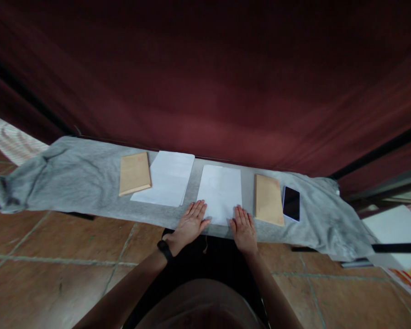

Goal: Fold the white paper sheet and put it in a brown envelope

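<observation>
A white sheet of paper (pixel 220 189) lies flat in front of me on a narrow table covered with grey cloth (pixel 85 183). At its lower left corner rests my left hand (pixel 191 221), flat, with the fingers stretched out. My right hand (pixel 245 230) lies flat at the lower right corner, its fingers also extended. Neither hand grips anything. To the left is a stack of white paper (pixel 169 178), partly under a brown-covered book (pixel 134 173). Right of the sheet lies another brown-covered book (pixel 269 200), close to my right hand.
A phone (pixel 291 203) with a dark screen lies beside the right-hand book. Behind the table hangs a dark red curtain (pixel 205 91), with black poles at both sides. Brown floor tiles (pixel 71 237) show below. A white board (pixel 393 228) is at the far right.
</observation>
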Tool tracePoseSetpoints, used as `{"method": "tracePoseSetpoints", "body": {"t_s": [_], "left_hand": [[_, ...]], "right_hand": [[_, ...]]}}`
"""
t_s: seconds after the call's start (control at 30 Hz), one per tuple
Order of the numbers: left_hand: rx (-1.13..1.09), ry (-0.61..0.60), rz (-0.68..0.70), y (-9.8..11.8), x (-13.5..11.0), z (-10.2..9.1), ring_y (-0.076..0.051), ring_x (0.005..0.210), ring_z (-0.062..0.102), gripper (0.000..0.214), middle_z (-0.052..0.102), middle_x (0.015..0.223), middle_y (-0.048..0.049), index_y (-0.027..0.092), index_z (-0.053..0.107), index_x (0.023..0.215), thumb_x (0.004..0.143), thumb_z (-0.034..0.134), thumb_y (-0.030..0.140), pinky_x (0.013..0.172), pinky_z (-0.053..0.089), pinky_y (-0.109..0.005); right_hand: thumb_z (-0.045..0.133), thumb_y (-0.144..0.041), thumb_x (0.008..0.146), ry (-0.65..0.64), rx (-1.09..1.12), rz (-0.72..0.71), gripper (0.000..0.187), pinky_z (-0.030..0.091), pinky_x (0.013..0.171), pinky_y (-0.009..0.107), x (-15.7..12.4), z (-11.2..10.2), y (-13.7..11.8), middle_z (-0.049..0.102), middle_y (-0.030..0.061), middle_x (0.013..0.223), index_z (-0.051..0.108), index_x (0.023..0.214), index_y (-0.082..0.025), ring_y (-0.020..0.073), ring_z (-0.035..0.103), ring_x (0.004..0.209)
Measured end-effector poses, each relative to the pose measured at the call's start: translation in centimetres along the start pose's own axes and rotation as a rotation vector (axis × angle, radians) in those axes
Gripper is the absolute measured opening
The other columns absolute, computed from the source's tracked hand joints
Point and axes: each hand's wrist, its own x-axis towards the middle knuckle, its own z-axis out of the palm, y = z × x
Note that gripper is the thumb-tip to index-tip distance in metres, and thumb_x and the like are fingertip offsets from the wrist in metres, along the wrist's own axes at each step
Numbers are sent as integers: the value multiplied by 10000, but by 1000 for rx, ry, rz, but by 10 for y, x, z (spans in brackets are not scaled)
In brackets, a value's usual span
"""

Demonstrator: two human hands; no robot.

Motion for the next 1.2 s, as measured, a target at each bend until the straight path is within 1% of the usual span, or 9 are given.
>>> {"method": "tracePoseSetpoints", "body": {"t_s": [0.13,0.3,0.4,0.5,0.77,0.93,1.07,1.2], "left_hand": [[-6,-22,-48,17,16,2,-262,1486,354,563,422,1571,-170,105,428,1494,1054,318,440,1231,294,-471],[-56,-81,6,45,45,17,-239,1514,294,547,346,1622,-122,133,401,1520,1049,336,405,1256,232,-458],[-57,-86,25,54,57,26,-236,1520,280,546,353,1621,-115,153,385,1532,1045,344,397,1258,205,-470],[-43,-86,15,52,63,31,-235,1516,291,556,350,1621,-127,153,373,1536,1048,322,414,1256,194,-478],[-17,-73,-89,22,62,31,-269,1528,258,625,317,1628,-158,131,340,1555,1037,312,479,1254,174,-501],[1,-81,-118,17,59,28,-302,1525,257,679,294,1630,-184,124,332,1559,1021,323,537,1250,143,-538],[5,-79,-123,19,60,27,-305,1527,250,678,286,1634,-179,129,336,1558,1017,327,538,1252,133,-533],[6,-89,-118,21,60,26,-317,1530,234,672,276,1638,-180,115,342,1555,1013,343,513,1253,128,-536]], "right_hand": [[291,-425,1074,12,12,2,570,280,1191,446,0,0,-1,477,141,1545,354,1559,-133,267,431,1424],[309,-401,1074,23,18,4,554,281,1193,451,0,-1,-2,477,144,1544,373,1549,-123,267,430,1424],[312,-395,1075,21,16,6,547,274,1196,447,0,0,-2,478,139,1545,387,1539,-115,263,423,1428],[313,-386,1075,23,16,5,542,270,1198,454,0,2,-1,481,142,1542,389,1539,-114,265,421,1430],[335,-406,1068,32,40,2,568,277,1195,467,-1,4,-1,493,157,1530,361,1554,-114,272,420,1430],[330,-397,1066,9,59,31,546,287,1190,489,1,1,-1,499,158,1524,422,1519,-106,286,435,1419],[311,-339,1067,-12,100,55,510,296,1189,489,17,-2,-6,524,159,1503,474,1482,-93,282,433,1423],[314,-305,1056,-54,161,-8,506,314,1184,478,46,0,-23,459,152,1555,446,1505,-113,268,384,1462]]}}
